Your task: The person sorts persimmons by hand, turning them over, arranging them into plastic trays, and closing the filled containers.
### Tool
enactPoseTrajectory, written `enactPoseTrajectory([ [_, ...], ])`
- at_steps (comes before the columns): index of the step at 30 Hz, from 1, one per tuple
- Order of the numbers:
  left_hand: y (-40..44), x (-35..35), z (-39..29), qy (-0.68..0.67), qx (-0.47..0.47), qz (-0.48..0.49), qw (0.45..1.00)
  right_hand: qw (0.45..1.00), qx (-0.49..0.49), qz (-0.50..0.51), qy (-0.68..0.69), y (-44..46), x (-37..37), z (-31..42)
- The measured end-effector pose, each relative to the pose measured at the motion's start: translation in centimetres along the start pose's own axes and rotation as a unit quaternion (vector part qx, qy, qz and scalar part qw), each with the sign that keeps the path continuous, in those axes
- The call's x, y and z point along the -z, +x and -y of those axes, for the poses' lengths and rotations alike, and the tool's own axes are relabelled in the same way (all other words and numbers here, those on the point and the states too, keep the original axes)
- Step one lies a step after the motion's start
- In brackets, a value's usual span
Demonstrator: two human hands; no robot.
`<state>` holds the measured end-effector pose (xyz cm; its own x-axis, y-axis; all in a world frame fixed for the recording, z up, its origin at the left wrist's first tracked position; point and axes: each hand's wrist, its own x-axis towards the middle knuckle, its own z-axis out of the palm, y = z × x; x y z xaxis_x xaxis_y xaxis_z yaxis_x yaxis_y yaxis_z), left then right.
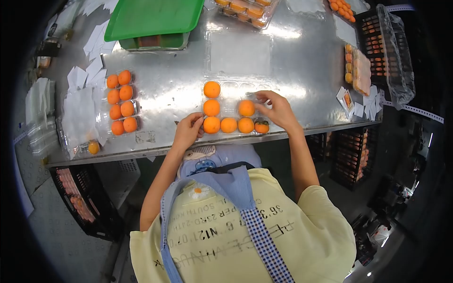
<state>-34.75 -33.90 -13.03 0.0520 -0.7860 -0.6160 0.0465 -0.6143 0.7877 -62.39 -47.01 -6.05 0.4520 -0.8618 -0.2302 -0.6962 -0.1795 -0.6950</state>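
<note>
In front of me a clear plastic clamshell tray (236,88) lies open on the metal table, its lid part flat on the far side. Several orange persimmons sit in its cups along the left column and the near row; one persimmon (262,125) shows its leafy cap. My left hand (188,129) is at the tray's near left corner, fingers pinched at its edge beside a persimmon (212,125). Over the tray's right side is my right hand (275,109), fingers curved and apart. Its thumb is close to a persimmon (246,108); whether they touch I cannot tell.
Left of the tray stands a pack of persimmons (126,92), with white paper slips (78,113) beyond it. A green lid (153,19) covers a box at the back. Filled packs (361,70) and a black crate (377,47) stand at the right. The table's near edge borders my lap.
</note>
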Motion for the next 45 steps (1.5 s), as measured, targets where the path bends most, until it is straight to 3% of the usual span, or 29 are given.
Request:
enactPoseTrajectory([
  [2, -0.2, -0.2, -0.1, -0.008, -0.005, 0.006, 1.000, 0.991, 0.085, -0.020, -0.099, -0.6, -1.0, 0.7],
  [5, -0.2, -0.4, 0.0, -0.004, 0.000, 0.006, 1.000, 0.974, 0.115, -0.008, -0.196, -1.0, -1.8, 2.2],
  [15, -0.2, 0.1, 0.8, 0.015, -0.004, 0.005, 1.000, 0.962, 0.181, -0.023, -0.205, 0.0, -2.7, 1.3],
  [18, -0.5, 0.4, 0.6, 0.066, -0.033, -0.037, 0.997, 0.977, 0.141, 0.002, -0.163, -0.1, -1.8, 1.7],
  [20, -1.0, 0.3, -0.5, 0.098, -0.071, -0.085, 0.989, 0.996, 0.078, -0.020, 0.030, -0.9, -1.6, 1.9],
  [22, -2.3, -0.1, -3.1, 0.111, -0.116, -0.145, 0.976, 0.973, 0.021, -0.019, 0.229, -1.6, -1.5, 2.1],
  [24, -2.6, -0.7, -4.6, 0.023, -0.138, -0.095, 0.986, 0.905, -0.025, 0.003, 0.425, -2.0, -1.5, 2.7],
  [27, -3.4, -1.9, -6.6, -0.057, -0.112, 0.013, 0.992, 0.829, -0.043, 0.032, 0.556, -2.3, -1.9, 4.3],
  [30, -4.7, -3.4, -8.8, -0.164, -0.051, 0.113, 0.979, 0.823, 0.009, 0.037, 0.566, -2.7, -2.6, 5.8],
  [33, -5.8, -4.7, -10.5, -0.310, -0.001, 0.156, 0.938, 0.910, 0.108, 0.013, 0.399, -2.9, -3.3, 7.1],
  [34, -5.9, -5.1, -10.7, -0.338, 0.004, 0.150, 0.929, 0.954, 0.165, -0.005, 0.252, -2.7, -3.1, 6.9],
  [38, -5.4, -4.5, -9.9, -0.474, 0.036, 0.205, 0.856, 0.933, 0.151, -0.068, 0.319, -3.0, -2.1, 8.0],
  [45, -4.5, -4.7, -8.5, -0.468, 0.058, 0.224, 0.853, 0.938, 0.040, -0.045, 0.340, -3.3, -1.8, 4.7],
])
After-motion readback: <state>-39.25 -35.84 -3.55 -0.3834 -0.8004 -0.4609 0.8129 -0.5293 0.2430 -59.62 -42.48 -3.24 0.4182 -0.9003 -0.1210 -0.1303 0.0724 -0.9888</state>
